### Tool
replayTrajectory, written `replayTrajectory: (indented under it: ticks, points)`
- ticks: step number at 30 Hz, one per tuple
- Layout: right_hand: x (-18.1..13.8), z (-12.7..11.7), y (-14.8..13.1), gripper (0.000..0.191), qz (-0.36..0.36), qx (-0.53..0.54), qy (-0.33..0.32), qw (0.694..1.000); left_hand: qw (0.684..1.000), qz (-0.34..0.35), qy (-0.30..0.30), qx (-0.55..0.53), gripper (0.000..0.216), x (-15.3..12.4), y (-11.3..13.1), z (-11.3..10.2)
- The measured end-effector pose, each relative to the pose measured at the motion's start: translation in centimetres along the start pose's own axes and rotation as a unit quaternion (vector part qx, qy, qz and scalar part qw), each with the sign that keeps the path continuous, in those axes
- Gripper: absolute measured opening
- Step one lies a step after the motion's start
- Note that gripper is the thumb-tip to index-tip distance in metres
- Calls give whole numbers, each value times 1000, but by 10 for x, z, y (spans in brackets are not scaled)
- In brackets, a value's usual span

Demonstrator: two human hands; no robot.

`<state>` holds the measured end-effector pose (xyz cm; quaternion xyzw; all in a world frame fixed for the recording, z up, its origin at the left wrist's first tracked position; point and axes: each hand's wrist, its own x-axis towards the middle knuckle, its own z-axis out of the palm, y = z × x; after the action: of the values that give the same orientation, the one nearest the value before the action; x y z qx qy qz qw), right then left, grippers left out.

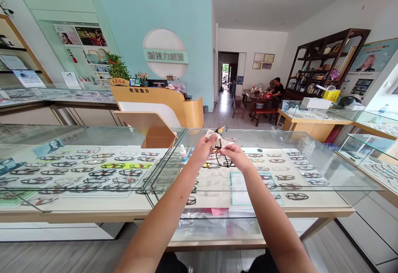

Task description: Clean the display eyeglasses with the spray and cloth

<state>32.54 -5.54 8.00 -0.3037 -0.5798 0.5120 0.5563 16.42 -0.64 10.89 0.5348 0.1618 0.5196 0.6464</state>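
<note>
A: What is being held above the counter in this eyewear shop?

B: A crumpled, pale beige soft cloth (pixel 222 141) and a dark-framed pair of eyeglasses with a touch of yellow (pixel 221 130) are held together in the air over a long, glass-topped display counter with a pale wooden edge (pixel 323 213).

A: How are the fingers set?

B: The cloth is pinched between the thumb and bent fingers of the left hand (pixel 205 148). The eyeglasses are grasped by the thumb and fingertips of the right hand (pixel 235 154), just beside the left; which part of the frame is gripped cannot be told.

A: Where exactly are the eyeglasses?

B: Between the two hands, partly covered by the cloth, with a slender dark piece seen jutting out above it. Whether the lenses are touched by the cloth cannot be told.

A: What else is seen nearby?

B: A small white plastic bottle (pixel 183 155) is seen upright near the left forearm. Under the glass, rows of spectacles are displayed, and a white sheet with a teal border (pixel 240 188) is partly hidden by the right forearm.

A: And farther back?

B: A curved, light-wood reception desk (pixel 194 113) is seen before a teal wall; at a dark wooden table, a person in a dark top (pixel 278 88) is seated.
</note>
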Motion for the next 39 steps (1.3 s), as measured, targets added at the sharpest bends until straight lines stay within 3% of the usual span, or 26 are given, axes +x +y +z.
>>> replayTrajectory:
  ticks: [4,8,13,19,26,33,39]
  points:
    - [15,-17,24,36,2,54,34,998,1000,-7,-29,-2,59,16,-12,-13]
    - [31,-33,30,38,6,125,54,991,996,-5,-88,29,59,34,-15,-14]
    - [34,-39,45,40,25,162,64,984,998,-7,-65,25,55,40,-31,-19]
    - [25,-36,65,40,58,198,86,975,998,-35,-51,-4,55,34,-50,-27]
    - [8,-24,64,40,59,197,64,977,997,-31,-62,41,54,20,-54,-29]
    - [-19,-10,59,39,60,151,26,986,996,-33,-20,85,52,-8,-50,-24]
    - [-31,-6,62,39,81,150,43,984,997,-59,-59,-1,44,-29,-50,-43]
